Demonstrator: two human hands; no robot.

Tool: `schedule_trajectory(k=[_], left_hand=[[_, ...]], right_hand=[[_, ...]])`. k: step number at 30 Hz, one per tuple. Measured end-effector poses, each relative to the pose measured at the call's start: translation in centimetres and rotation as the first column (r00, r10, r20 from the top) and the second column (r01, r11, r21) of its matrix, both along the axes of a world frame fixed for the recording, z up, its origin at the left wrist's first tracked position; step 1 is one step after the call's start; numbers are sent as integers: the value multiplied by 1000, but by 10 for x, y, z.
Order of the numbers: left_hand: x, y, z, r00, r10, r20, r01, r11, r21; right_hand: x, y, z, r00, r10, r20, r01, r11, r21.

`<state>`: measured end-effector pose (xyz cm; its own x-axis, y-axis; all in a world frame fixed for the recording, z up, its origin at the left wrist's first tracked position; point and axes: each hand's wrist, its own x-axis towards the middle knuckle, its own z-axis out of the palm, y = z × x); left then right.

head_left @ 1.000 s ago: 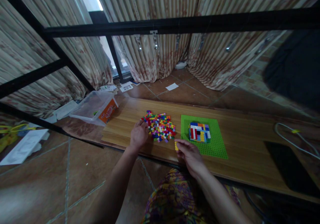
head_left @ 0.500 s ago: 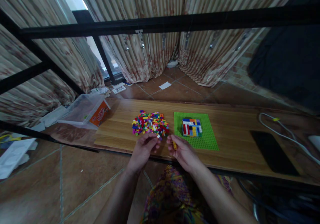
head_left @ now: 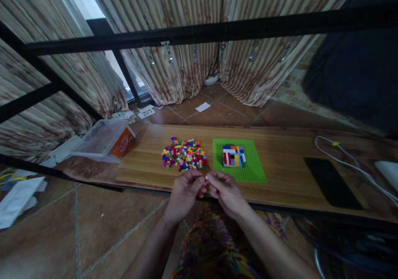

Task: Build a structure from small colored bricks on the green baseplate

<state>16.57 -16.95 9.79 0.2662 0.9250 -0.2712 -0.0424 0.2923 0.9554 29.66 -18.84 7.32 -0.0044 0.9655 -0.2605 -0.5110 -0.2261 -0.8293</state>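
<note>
My left hand (head_left: 187,190) and my right hand (head_left: 226,190) meet above the front edge of the table, fingertips pinched together. A small white toy brick (head_left: 207,178) shows between them, mostly covered by the fingers. The yellow brick seen earlier in my right hand is hidden now. Just beyond my left hand lies a pile of loose, many-coloured toy bricks (head_left: 184,154). To the right, a green baseplate (head_left: 255,167) carries a low block build (head_left: 234,156) of red, white, blue and yellow bricks with a dark gap inside.
A clear plastic box (head_left: 96,140) with an orange label stands at the table's left end. On the right lie a black flat panel (head_left: 332,183) and a white cable (head_left: 351,156). A black metal bar (head_left: 199,32) crosses above the table, before striped curtains (head_left: 186,76).
My hands have come together, bringing the white brick to the fingertips of both. The yellow brick in my right hand has gone out of sight. The view has shifted slightly.
</note>
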Motion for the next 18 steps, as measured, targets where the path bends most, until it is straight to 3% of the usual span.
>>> schedule_trajectory(k=[4, 9, 13, 18], left_hand=[[0, -3, 0, 998, -34, 45, 34, 999, 4], [2, -6, -4, 998, -49, -35, 51, 997, 55], [2, -8, -5, 994, -88, -67, 90, 996, 20], [1, -15, -13, 998, -47, -34, 44, 995, -91]], right_hand=[[3, -4, 7, 985, -19, -170, 3, 995, -99], [7, -9, 8, 970, -35, -242, 3, 992, -128], [8, -15, 6, 986, 16, -169, -36, 992, -118], [8, -22, -2, 996, 75, 53, -68, 992, -109]])
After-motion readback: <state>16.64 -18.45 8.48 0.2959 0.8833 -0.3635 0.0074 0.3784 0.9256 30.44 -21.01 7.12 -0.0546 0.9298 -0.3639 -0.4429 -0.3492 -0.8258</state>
